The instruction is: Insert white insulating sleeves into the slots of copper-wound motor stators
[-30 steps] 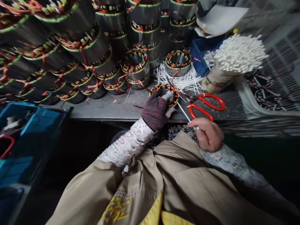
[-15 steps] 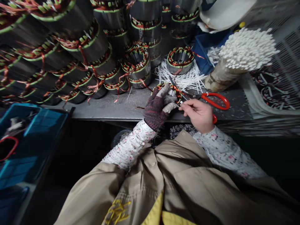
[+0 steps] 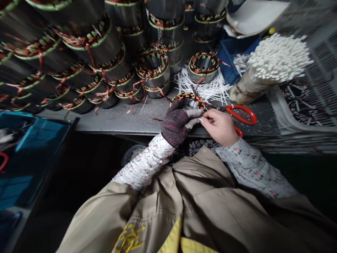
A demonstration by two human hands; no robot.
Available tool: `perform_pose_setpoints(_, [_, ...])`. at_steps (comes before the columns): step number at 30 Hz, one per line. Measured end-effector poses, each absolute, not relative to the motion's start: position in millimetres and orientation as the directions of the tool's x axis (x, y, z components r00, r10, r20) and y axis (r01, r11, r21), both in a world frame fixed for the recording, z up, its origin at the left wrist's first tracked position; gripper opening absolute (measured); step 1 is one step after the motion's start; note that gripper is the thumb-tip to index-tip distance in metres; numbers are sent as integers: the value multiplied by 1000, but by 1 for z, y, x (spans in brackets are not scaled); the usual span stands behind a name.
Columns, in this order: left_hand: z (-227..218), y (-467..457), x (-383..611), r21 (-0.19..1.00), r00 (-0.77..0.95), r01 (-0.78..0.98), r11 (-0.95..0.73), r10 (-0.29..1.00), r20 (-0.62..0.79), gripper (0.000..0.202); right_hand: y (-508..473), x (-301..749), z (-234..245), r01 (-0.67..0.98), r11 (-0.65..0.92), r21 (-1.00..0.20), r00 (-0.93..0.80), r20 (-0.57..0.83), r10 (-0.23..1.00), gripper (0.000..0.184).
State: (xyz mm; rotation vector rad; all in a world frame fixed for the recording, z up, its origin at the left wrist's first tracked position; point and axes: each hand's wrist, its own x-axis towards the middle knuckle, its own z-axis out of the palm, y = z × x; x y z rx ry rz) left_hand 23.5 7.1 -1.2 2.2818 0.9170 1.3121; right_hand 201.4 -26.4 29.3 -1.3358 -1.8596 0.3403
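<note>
My left hand (image 3: 177, 121), in a dark knitted glove, grips the near rim of a small motor stator (image 3: 187, 99) with copper windings that lies at the bench's front edge. My bare right hand (image 3: 220, 125) is closed in a pinch on a thin white sleeve (image 3: 200, 119), whose tip meets the stator right beside my left fingers. Red-handled scissors (image 3: 240, 113) lie on the bench just behind my right hand.
Many wound stators (image 3: 154, 72) are stacked at the back and left of the grey bench (image 3: 123, 119). Loose white sleeves (image 3: 207, 89) lie behind the scissors, and a bundle of white tubes (image 3: 276, 58) stands at the right. A blue bin (image 3: 34, 140) sits at the lower left.
My right hand has moved up and left from near my lap to the stator, bringing the white sleeve to it. My left hand stays on the stator.
</note>
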Motion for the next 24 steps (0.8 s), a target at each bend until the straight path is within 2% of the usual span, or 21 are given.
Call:
perform_pose_setpoints(3, [-2,7,23,564,369,374,-736,676,638,28,-27,201,36,671,373,-641,-128,396,909,29])
perform_pose_setpoints(6, [0,5,24,514,388,434,-740,669,634,23,-33,205,50,655,377,-655,-228,305,925,37])
perform_pose_setpoints(11, [3,1,23,505,349,418,-755,647,678,21,-44,216,65,314,281,-907,-161,240,957,31])
perform_pose_setpoints(13, [1,0,21,517,336,406,-754,649,682,28,-47,216,65,160,251,-955,-201,218,955,33])
perform_pose_setpoints(15, [0,-1,19,556,339,419,-718,692,637,37,-51,214,62,17,154,-988,-256,145,956,39])
perform_pose_setpoints(17, [-1,-2,19,597,344,444,-668,743,574,46,-55,213,62,-49,79,-996,-227,88,970,40])
perform_pose_setpoints(19, [-2,-5,22,605,332,472,-641,765,552,53,-56,214,65,-64,100,-993,-148,109,983,37])
perform_pose_setpoints(24, [-3,-15,42,550,353,522,-652,752,556,59,-20,199,63,-149,305,-941,20,306,952,31])
